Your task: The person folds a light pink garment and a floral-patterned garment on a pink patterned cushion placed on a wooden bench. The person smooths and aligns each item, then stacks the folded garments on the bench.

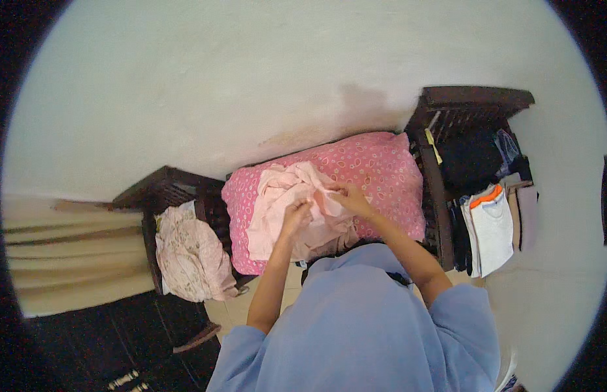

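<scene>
A crumpled pale pink garment (277, 209) lies heaped on a pink patterned cushion (375, 160). My left hand (297, 216) is closed on the cloth near the middle of the heap. To its right, my right hand (350, 198) pinches another part of the same garment, with a fold stretched between the two hands. The garment's exact kind cannot be made out. Its lower edge hangs over the cushion's near side, close to my blue shirt.
A floral cloth (193, 255) is draped on a dark wooden piece (166, 186) at left. On the right, a dark wooden rack (476, 97) holds folded clothes, including a white shirt (493, 228) and black cloth (470, 163). A pale wall (251, 78) rises behind the cushion.
</scene>
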### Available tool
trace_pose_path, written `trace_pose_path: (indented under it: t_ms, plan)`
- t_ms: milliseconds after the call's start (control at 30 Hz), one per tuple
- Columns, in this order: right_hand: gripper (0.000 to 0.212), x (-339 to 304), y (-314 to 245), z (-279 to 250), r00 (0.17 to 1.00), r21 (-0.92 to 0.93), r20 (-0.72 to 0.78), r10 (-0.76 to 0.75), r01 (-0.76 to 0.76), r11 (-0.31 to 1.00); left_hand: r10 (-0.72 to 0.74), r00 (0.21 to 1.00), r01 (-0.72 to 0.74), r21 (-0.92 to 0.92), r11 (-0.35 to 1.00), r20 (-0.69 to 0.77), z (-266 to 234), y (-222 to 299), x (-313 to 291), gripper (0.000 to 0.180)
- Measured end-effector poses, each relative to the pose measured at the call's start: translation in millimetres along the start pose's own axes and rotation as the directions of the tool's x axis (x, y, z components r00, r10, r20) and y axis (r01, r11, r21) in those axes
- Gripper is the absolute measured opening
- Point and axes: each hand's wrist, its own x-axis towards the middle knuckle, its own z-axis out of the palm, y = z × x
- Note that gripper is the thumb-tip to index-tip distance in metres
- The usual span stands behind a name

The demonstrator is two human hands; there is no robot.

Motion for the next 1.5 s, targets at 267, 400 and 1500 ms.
trace_pose_path:
  t_ms: [267, 400, 1500]
  plan:
    - [0.026, -46, -10, 20, 0.958, -0.008, -0.109, 0.264, -0.266, 0.964, -0.083, 0.989, 0.085, -0.016, 0.996, 0.124, 18, -21, -18, 0.017]
    - [0.024, -46, -15, 23, 0.934, -0.007, -0.163, 0.319, -0.325, 0.946, -0.045, 0.998, 0.048, -0.077, 0.996, 0.037, 14, -17, -25, 0.016]
    - [0.019, -41, -1, 31, 0.976, -0.235, -0.197, -0.097, 0.049, 0.971, 0.18, 0.96, -0.213, -0.143, 0.966, -0.212, 35, -38, -33, 0.015]
